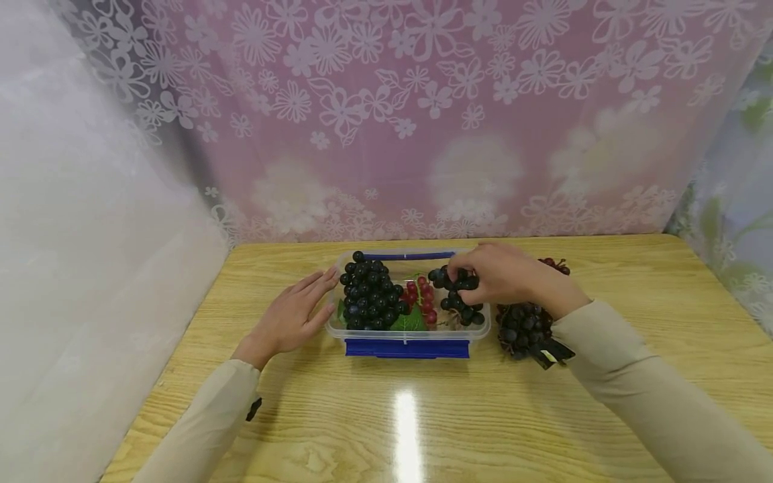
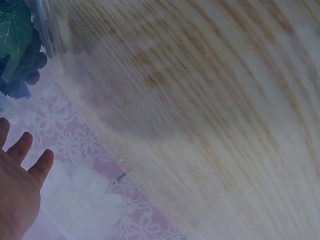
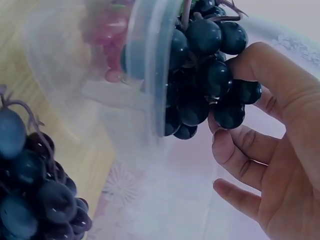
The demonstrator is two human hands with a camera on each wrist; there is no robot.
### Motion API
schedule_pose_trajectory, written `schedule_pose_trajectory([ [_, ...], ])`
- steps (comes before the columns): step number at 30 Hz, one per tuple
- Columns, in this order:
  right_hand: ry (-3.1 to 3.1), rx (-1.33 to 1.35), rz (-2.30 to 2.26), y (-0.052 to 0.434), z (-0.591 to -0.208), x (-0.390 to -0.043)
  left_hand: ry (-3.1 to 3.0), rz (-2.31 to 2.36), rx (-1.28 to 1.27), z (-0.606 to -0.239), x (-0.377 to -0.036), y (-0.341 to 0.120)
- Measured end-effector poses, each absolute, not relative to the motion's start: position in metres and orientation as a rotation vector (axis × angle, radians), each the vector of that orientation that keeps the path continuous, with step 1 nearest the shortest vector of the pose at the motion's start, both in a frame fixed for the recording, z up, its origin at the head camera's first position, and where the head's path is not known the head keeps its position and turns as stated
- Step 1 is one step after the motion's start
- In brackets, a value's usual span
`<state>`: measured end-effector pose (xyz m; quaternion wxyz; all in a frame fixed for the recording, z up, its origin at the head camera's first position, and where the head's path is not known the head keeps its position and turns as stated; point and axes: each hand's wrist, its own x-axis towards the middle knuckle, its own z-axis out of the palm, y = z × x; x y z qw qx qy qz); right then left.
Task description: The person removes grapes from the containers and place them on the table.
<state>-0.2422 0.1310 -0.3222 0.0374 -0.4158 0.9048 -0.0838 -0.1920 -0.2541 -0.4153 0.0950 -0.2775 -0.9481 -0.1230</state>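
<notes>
Two hands work at the clear box (image 1: pixel 477 331): the right hand (image 1: pixel 504 274) pinches a dark grape bunch (image 1: pixel 457 285) over its right end, apparently just inside; lower it gently. The left hand (image 1: pixel 296 314) lies flat, steadying the box's left side.

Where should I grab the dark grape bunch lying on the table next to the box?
Probably from above, by the woody stem. The dark grape bunch lies on the wooden table, just right of the clear plastic box, under the right hand's wrist. In the right wrist view thin stems loop out of its top. The round grapes would likely roll in your fingers.
</notes>
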Motion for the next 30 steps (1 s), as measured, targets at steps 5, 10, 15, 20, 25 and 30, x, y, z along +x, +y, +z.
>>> schedule_pose_trajectory([
  [5, 2.784, -1.286, -0.331, 0.137, -0.313, -0.24, -2.827, -0.367, -0.821, -0.415, -0.192, -0.252],
  [10, 2.824, -1.312, -0.376, 0.144, -0.304, -0.239, -2.845, -0.37, -0.818, -0.415, -0.192, -0.251],
  [15, 2.864, -1.315, -0.397, 0.156, -0.295, -0.236, -2.848, -0.366, -0.821, -0.416, -0.192, -0.252],
  [20, 2.913, -1.265, -0.424, 0.173, -0.281, -0.233, -2.839, -0.377, -0.833, -0.415, -0.192, -0.252],
  [25, 2.948, -1.148, -0.437, 0.188, -0.268, -0.23, -2.829, -0.372, -0.837, -0.415, -0.192, -0.254],
  [30, 2.99, -1.06, -0.448, 0.204, -0.262, -0.229, -2.82, -0.366, -0.845, -0.415, -0.192, -0.254],
])
